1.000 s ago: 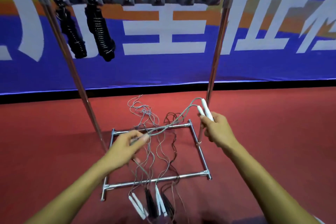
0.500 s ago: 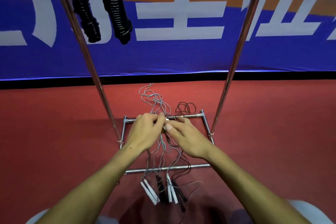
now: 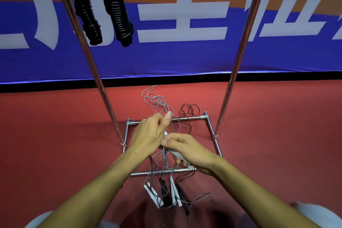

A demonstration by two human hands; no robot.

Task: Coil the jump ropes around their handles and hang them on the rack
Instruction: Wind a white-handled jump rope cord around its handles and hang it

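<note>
Two hands [image 3: 166,140] around white handles [image 3: 178,154]

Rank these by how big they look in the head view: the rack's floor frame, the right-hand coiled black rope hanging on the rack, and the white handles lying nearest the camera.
1. Rack's floor frame, clearly largest.
2. Right-hand coiled black rope.
3. White handles, smallest, though they lie closer to the camera than the hanging rope.

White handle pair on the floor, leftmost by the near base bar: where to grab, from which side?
Probably from above, pinching across both sticks of the white handle pair mid-length. They lie flat, side by side, cord end toward the base bar, and a black handle crowds their right.
</note>
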